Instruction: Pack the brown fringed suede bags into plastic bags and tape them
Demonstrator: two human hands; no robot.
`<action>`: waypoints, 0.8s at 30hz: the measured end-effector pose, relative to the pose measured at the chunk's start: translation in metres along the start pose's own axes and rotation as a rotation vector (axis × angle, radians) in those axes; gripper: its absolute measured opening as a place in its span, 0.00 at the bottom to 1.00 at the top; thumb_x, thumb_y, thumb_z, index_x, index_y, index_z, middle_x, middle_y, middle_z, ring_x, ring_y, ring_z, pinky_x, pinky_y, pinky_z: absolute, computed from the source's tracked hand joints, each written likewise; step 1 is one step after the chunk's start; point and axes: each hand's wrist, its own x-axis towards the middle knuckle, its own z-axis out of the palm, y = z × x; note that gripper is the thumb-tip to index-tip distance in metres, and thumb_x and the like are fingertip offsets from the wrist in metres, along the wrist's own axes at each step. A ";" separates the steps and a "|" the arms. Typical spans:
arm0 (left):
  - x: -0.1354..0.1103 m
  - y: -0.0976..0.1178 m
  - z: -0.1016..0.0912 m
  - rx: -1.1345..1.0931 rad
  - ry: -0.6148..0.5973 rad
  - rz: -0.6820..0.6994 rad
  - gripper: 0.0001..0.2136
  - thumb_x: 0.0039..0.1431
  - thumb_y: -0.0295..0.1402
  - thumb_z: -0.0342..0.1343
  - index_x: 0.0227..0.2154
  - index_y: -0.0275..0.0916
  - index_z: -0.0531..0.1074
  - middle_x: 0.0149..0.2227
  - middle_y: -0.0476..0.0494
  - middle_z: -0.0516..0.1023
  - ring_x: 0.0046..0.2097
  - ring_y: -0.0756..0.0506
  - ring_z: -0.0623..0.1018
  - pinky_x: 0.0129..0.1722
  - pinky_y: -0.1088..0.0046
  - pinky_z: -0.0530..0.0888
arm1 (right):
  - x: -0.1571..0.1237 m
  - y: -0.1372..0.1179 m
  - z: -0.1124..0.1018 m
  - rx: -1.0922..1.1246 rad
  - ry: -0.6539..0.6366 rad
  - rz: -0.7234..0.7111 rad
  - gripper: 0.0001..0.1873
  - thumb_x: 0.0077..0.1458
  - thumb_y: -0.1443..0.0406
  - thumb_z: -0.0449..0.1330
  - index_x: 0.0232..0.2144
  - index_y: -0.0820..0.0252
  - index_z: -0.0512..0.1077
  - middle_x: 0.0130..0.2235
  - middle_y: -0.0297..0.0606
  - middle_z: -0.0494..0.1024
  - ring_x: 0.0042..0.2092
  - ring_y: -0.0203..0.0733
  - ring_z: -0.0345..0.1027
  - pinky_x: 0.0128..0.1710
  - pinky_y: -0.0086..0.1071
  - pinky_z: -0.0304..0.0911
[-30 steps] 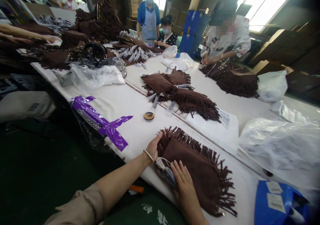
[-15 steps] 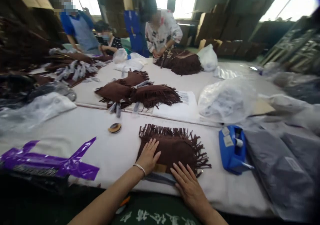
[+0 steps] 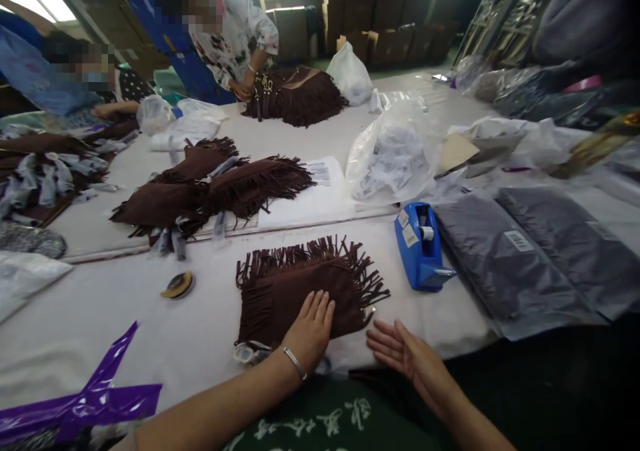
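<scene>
A dark brown fringed bag (image 3: 285, 297) lies flat on the table before me. Its fringe spreads along the far edge and the right side, and a small metal fitting shows at its near right corner. My left hand (image 3: 311, 327), with a bracelet at the wrist, rests flat on the bag's lower right part, fingers stretched out. Just off that corner is my right hand (image 3: 407, 351), held sideways with straight fingers and nothing in it. A clear and grey wrapped bit (image 3: 253, 353) pokes out at the near left edge, partly behind my left forearm.
A blue tape dispenser (image 3: 420, 247) stands right of the bag, beside grey packed bags (image 3: 510, 251). Leftward lie a roll of tape (image 3: 177, 285) and purple tape (image 3: 95, 397). More brown fringed bags (image 3: 210, 184) lie beyond. A co-worker (image 3: 235, 31) handles another at the back.
My view has swung to the right. My left hand has slid across to the bag's right part, and my right hand has come off the bag to its right.
</scene>
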 end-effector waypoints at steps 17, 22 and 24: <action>-0.012 0.001 -0.012 -0.166 0.090 0.181 0.31 0.49 0.18 0.45 0.59 0.30 0.52 0.62 0.33 0.55 0.64 0.41 0.51 0.62 0.54 0.56 | 0.082 -0.037 0.063 0.434 -0.387 -0.016 0.32 0.56 0.44 0.44 0.48 0.59 0.69 0.46 0.44 0.76 0.54 0.48 0.64 0.55 0.48 0.57; -0.009 0.002 -0.006 -0.242 0.057 0.185 0.29 0.52 0.19 0.45 0.59 0.33 0.53 0.62 0.36 0.56 0.64 0.41 0.53 0.63 0.54 0.54 | 0.086 -0.050 0.057 0.212 -0.219 -0.275 0.33 0.56 0.43 0.42 0.50 0.58 0.68 0.51 0.41 0.72 0.57 0.47 0.60 0.59 0.48 0.52; -0.009 0.002 -0.006 -0.278 0.026 0.187 0.29 0.52 0.20 0.46 0.59 0.33 0.53 0.62 0.36 0.56 0.64 0.41 0.53 0.63 0.55 0.53 | 0.087 -0.050 0.064 -0.102 -0.110 -0.452 0.34 0.57 0.43 0.40 0.52 0.57 0.66 0.54 0.40 0.70 0.59 0.46 0.57 0.61 0.47 0.47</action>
